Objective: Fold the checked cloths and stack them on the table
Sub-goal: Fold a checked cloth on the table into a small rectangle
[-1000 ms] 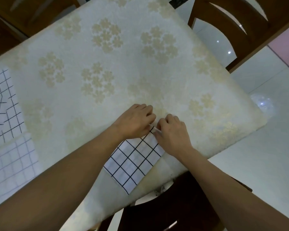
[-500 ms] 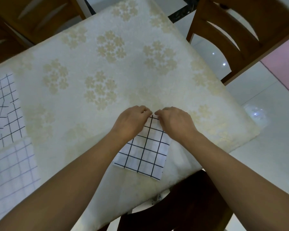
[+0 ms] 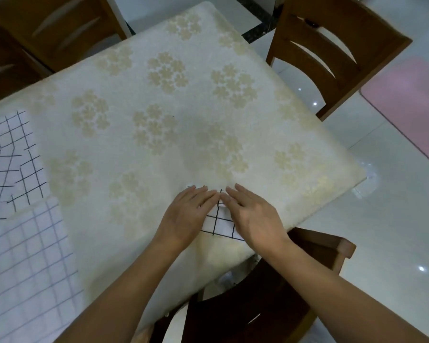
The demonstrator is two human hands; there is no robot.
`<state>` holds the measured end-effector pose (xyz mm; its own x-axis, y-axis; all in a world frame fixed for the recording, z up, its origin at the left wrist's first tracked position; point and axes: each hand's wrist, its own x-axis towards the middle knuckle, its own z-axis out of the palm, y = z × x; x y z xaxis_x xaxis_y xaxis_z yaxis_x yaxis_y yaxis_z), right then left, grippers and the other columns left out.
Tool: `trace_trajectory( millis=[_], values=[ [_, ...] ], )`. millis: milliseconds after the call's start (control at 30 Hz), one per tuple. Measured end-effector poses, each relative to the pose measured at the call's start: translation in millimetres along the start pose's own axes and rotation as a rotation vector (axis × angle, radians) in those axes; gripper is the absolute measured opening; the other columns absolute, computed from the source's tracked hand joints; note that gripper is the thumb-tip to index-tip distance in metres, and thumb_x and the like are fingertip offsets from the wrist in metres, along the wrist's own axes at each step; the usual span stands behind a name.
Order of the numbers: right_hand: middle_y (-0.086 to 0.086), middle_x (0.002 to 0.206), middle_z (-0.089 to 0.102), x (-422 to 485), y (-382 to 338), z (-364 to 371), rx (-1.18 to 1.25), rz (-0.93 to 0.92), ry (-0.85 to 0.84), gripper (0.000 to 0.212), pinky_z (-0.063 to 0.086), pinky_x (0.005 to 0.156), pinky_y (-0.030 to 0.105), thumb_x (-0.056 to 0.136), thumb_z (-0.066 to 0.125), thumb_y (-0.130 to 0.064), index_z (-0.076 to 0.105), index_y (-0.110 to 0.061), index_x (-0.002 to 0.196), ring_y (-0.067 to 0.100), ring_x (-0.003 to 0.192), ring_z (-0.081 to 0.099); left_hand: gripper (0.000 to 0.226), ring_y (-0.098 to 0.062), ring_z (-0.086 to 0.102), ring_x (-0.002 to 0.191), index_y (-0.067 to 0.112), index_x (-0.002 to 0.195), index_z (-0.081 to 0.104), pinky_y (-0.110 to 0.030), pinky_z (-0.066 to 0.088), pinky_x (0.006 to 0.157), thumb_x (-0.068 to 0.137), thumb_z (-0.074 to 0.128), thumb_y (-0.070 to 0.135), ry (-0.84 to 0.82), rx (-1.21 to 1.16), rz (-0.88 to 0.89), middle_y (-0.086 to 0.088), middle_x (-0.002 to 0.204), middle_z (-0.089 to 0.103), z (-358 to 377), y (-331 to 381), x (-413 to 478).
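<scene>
A dark wooden chair [image 3: 270, 308] sits tucked under the surface's near edge at 6 o'clock, and two bare forearms reach over it from the bottom of the view. Just past the middle of the view's lower half, the left hand [image 3: 183, 216] and right hand [image 3: 254, 216] lie palm down, side by side. The fingers of each hand are straight and held close together, pressed flat on a folded checked cloth [image 3: 222, 225], and the two sets of fingertips nearly meet.

This cloth is a small white rectangle ruled with thin dark grid lines. The hands cover most of it. A strip shows between them, its near edge shows by the wrists, and a sliver of its far edge shows beyond the fingertips. It lies flat, close to the surface's near right edge.

The surface [image 3: 183, 134] wears a cream tablecloth with pale gold flower clusters. At 9 o'clock a rumpled white cloth with a bold dark grid [image 3: 10, 169] lies at the left border. A paler cloth with a faint blue grid [image 3: 22, 268] is spread at 8 o'clock, touching it.

Farther off, a brown wooden chair [image 3: 332, 45] stands at 1 o'clock and another wooden chair [image 3: 47, 28] at 11 o'clock. A glossy white tiled floor [image 3: 382, 231] fills the right side, with a pink mat [image 3: 411, 107] at 3 o'clock.
</scene>
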<state>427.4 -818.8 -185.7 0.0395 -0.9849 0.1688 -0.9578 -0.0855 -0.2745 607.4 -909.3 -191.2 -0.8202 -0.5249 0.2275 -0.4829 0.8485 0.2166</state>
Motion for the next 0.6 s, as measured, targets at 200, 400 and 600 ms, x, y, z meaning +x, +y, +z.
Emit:
trace_trajectory(
  millis=[200, 400, 600],
  values=[
    [0.012, 0.125, 0.069, -32.1, -20.1, 24.8, -0.018, -0.010, -0.037, 0.056, 0.049, 0.102, 0.038, 0.068, 0.082, -0.001, 0.070, -0.006, 0.123, 0.029, 0.120, 0.064, 0.043, -0.032, 0.065, 0.116, 0.005, 0.121, 0.070, -0.045, 0.049, 0.102, 0.080, 0.066, -0.009, -0.007, -0.007, -0.018, -0.013, 0.125, 0.068, 16.8, 6.4, -41.6],
    [0.014, 0.144, 0.055, -52.5, -18.6, 55.6, -0.049, -0.031, -0.218, 0.049, 0.044, 0.109, 0.043, 0.093, 0.060, -0.012, 0.053, -0.003, 0.141, 0.032, 0.136, 0.050, 0.044, -0.030, 0.060, 0.122, 0.007, 0.123, 0.067, -0.044, 0.050, 0.103, 0.085, 0.046, 0.004, -0.118, -0.014, -0.089, -0.013, 0.131, 0.065, 30.4, 4.7, -63.9],
    [0.011, 0.130, 0.066, -52.7, -22.3, 49.5, 0.014, -0.061, -0.138, 0.036, 0.041, 0.114, 0.037, 0.095, 0.060, -0.017, 0.065, -0.005, 0.129, 0.025, 0.124, 0.059, 0.031, -0.030, 0.060, 0.116, 0.007, 0.113, 0.066, -0.042, 0.048, 0.099, 0.086, 0.053, 0.013, -0.113, -0.039, -0.162, -0.012, 0.125, 0.064, 30.6, 6.8, -54.2]
  ],
)
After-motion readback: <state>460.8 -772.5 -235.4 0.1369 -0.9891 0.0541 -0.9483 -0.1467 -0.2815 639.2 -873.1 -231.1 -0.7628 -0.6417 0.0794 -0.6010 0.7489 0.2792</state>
